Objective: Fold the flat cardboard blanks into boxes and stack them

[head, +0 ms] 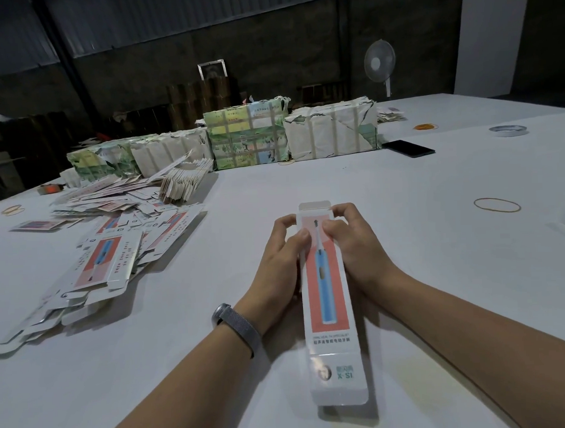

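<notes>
Now my left hand (284,245) and right hand (349,243) both grip the long toothbrush box (325,295) by its far end above the bench (405,273); flat blanks (109,252) lie heaped leftward.

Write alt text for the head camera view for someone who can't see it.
Both hands, the left hand and right hand, grip the far end of a long toothbrush box on a white table. A loose pile of flat blanks lies to the left, with wrapped bundles behind.
</notes>
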A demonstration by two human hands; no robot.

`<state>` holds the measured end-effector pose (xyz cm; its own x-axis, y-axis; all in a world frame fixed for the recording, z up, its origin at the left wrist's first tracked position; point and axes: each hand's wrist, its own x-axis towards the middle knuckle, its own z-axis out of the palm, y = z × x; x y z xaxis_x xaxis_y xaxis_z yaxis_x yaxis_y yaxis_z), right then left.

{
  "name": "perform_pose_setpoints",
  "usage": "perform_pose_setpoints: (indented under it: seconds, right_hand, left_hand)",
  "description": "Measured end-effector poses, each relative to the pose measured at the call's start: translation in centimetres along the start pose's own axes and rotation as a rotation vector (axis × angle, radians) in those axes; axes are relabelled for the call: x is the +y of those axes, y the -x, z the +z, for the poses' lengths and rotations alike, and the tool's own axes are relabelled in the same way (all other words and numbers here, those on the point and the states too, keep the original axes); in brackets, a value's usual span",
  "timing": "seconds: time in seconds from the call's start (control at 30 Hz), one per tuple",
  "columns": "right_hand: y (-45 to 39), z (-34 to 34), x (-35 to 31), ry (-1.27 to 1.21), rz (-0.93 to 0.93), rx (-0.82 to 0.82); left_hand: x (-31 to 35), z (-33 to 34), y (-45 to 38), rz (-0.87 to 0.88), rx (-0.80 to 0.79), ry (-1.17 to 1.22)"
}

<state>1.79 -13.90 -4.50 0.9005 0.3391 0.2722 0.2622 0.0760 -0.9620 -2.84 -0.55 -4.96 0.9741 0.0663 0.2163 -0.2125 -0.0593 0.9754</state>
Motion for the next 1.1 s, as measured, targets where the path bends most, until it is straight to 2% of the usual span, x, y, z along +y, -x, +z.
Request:
perform_pose_setpoints:
  seconds: [0.37, 0.9, 1.1]
  right_hand:
    - [0.2, 0.08, -0.22, -0.005, -0.109, 0.045]
    - [0.2, -0.32, -0.18, 0.004, -0.041, 0.042]
    - [-0.02, -0.36, -0.39, -0.044, -0.021, 0.097]
  left_hand:
    - [0.31, 0.28, 0.3, -0.073, 0.041, -0.028]
    - [0.15, -0.04, 0.29, -0.037, 0.008, -0.059]
    - [0.3, 0.17, 0.41, -0.018, -0.014, -0.125]
